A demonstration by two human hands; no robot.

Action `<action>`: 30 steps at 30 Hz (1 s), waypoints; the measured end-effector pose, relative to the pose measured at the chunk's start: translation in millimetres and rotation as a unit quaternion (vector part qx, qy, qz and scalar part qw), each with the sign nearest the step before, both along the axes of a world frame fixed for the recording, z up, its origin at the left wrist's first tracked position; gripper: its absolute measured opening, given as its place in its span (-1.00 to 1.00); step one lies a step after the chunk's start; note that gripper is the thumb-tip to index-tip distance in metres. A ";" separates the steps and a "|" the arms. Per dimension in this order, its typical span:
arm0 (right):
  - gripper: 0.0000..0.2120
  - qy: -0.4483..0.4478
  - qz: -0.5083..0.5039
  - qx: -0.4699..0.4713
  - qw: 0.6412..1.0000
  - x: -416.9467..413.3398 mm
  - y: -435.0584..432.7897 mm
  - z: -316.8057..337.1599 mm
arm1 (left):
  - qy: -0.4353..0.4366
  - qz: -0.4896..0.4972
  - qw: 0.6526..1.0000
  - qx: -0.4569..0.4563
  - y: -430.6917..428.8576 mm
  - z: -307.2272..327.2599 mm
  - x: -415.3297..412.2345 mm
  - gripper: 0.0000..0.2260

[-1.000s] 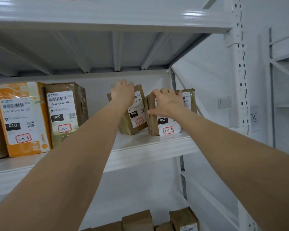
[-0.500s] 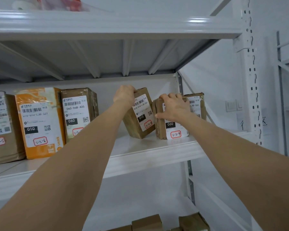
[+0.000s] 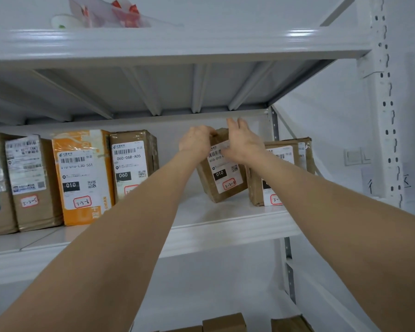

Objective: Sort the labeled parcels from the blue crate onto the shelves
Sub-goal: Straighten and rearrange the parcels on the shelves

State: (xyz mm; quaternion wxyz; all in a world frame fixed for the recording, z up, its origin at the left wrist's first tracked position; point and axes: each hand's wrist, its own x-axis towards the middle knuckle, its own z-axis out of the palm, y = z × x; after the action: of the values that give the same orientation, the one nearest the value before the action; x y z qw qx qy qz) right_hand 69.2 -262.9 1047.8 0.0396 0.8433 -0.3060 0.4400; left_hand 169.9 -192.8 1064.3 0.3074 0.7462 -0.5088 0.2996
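Note:
A brown parcel labelled 010 stands tilted on the white middle shelf, leaning left at the top. My left hand grips its upper left corner. My right hand holds its upper right side, fingers over the top edge and part of the label. Just to the right stand two more brown parcels, upright against the shelf's end. The blue crate is out of view.
Left of my arms stand a brown 060 parcel, an orange 010 parcel and further brown parcels. A white upright post rises at right. The top shelf carries a plastic bag. Brown boxes sit on the lower shelf.
My right hand left the right-hand 060 parcel and moved onto the tilted 010 parcel. Both hands now hold that parcel. The view shifted up and left.

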 end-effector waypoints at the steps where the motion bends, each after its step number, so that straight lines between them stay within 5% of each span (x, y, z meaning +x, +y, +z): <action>1: -0.25 0.029 -0.007 0.008 1.000 3.6 2.4 2.1 | 0.007 -0.004 1.000 -0.002 1.6 0.2 0.5 -0.61; 11: -0.52 0.052 -0.031 0.022 0.998 21.9 13.8 6.4 | 0.031 -0.009 0.997 -0.069 23.0 0.3 21.0 -0.60; 15: -0.60 0.062 -0.004 -0.021 0.998 31.9 23.8 1.8 | 0.045 0.043 0.998 -0.026 40.6 6.3 35.1 -0.70; 19: -0.41 0.092 -0.075 -0.057 0.991 29.8 31.2 0.1 | -0.005 0.110 0.992 0.056 44.1 -1.2 27.9 -0.55; 24: -0.10 0.119 -0.208 0.033 0.970 -8.4 19.9 -1.4 | -0.128 0.134 0.976 0.111 29.9 -16.2 12.5 -0.30; 27: -0.12 0.174 -0.229 0.113 0.951 -24.8 13.3 -1.3 | -0.134 0.143 0.970 0.141 27.0 -23.6 13.6 -0.26; 30: -0.30 0.133 -0.166 0.118 0.970 -19.3 13.2 -5.9 | -0.134 0.152 0.969 0.138 28.8 -22.4 13.0 -0.30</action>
State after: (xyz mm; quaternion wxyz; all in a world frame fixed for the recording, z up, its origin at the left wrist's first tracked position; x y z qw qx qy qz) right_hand 49.9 -249.6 1042.0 0.0529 0.8302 -0.4835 0.2722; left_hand 182.9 -164.0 1042.0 0.0805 0.8031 -0.4623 0.3671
